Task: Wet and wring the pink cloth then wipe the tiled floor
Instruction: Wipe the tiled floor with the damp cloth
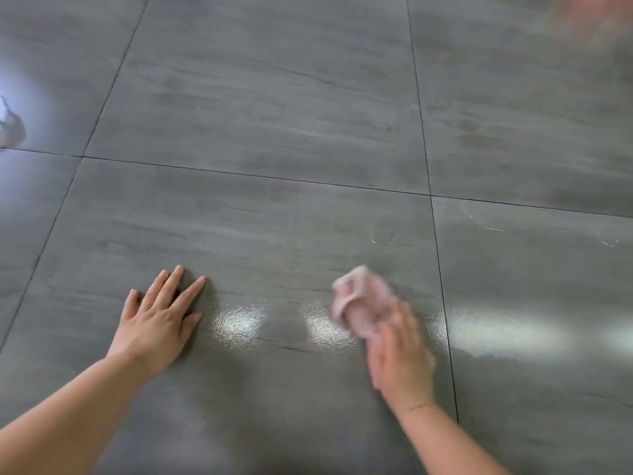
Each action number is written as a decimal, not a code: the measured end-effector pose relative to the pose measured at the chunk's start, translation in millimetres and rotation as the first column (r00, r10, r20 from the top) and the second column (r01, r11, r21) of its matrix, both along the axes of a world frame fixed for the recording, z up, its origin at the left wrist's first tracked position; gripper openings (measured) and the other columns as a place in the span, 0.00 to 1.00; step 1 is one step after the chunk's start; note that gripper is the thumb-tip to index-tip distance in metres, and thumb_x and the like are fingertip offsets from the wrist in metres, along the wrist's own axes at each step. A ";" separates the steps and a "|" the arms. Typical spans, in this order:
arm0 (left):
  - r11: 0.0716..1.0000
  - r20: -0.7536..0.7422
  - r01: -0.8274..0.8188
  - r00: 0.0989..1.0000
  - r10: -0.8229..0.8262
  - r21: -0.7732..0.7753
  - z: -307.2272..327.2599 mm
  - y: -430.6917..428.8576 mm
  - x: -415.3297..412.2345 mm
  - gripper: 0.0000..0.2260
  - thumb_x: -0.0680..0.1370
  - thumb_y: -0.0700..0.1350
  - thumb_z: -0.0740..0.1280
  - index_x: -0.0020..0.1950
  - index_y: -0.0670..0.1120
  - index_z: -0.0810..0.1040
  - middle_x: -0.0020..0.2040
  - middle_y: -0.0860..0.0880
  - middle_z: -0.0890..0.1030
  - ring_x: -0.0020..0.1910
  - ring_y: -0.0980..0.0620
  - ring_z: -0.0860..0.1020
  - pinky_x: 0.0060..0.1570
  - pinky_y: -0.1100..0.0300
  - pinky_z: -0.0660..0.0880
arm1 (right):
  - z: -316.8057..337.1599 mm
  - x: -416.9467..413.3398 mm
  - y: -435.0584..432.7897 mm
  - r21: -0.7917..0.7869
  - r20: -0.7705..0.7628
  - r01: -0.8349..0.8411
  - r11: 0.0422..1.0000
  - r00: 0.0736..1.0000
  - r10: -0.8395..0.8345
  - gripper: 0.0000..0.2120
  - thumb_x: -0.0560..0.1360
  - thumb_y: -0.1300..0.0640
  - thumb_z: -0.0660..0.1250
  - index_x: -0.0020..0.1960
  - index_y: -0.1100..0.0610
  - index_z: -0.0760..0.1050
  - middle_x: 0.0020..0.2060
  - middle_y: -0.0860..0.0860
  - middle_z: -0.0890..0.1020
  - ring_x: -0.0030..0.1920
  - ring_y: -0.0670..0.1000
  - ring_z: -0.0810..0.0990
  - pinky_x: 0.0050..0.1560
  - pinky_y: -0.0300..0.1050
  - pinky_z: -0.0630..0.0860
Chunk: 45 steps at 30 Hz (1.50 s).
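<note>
The grey tiled floor (267, 214) fills the head view, with dark grout lines between large tiles. A bunched pink cloth (361, 299) lies on the floor at lower centre right. My right hand (399, 354) is on its near part, holding it against the tile; hand and cloth are blurred by motion, so the exact grip is unclear. My left hand (161, 320) rests flat on the floor to the left, fingers straight and spread, holding nothing.
Shiny wet patches (236, 323) reflect light between and right of my hands. Faint dried ring marks (380, 234) sit further out on the tiles. A blurred pale object (12, 126) shows at the far left edge, and a blurred pinkish shape (596, 12) at the top right corner.
</note>
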State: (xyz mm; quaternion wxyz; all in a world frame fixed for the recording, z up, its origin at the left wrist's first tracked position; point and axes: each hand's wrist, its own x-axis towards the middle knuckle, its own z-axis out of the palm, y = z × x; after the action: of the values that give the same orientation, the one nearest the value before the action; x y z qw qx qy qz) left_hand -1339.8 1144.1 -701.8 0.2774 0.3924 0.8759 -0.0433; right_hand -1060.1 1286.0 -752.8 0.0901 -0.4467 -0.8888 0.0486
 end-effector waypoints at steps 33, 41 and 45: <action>0.956 0.148 -0.291 0.945 0.292 -0.029 7.8 -30.5 -37.2 0.20 0.79 0.55 0.49 0.71 0.62 0.53 0.77 0.56 0.44 0.76 0.54 0.41 0.71 0.40 0.46 | -10.1 -103.9 -81.7 0.051 0.130 -0.763 0.645 0.645 0.753 0.29 0.59 0.47 0.54 0.61 0.45 0.63 0.65 0.49 0.67 0.65 0.50 0.64 0.70 0.48 0.52; 0.973 0.094 -0.205 0.976 0.195 0.107 7.0 -15.2 -14.3 0.30 0.74 0.66 0.50 0.73 0.56 0.53 0.77 0.52 0.48 0.76 0.52 0.43 0.72 0.44 0.44 | 10.4 15.7 37.1 -0.126 0.138 0.141 0.982 0.983 -0.123 0.22 0.69 0.54 0.53 0.58 0.62 0.72 0.57 0.65 0.79 0.58 0.59 0.68 0.47 0.65 0.76; 0.995 0.145 -0.046 0.989 0.033 0.083 -2.5 35.0 21.9 0.41 0.60 0.70 0.35 0.73 0.59 0.45 0.77 0.53 0.42 0.76 0.52 0.39 0.72 0.45 0.39 | 19.6 22.0 40.6 -0.227 -0.006 0.455 0.861 0.883 -0.469 0.28 0.70 0.52 0.51 0.63 0.67 0.72 0.65 0.66 0.71 0.64 0.68 0.70 0.64 0.61 0.67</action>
State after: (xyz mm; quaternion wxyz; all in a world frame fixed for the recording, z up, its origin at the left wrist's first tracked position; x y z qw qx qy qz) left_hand -1317.9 1179.1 -704.3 0.3231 0.3888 0.8623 0.0285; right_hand -1038.2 1326.6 -733.2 0.0764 -0.6521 -0.7417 0.1369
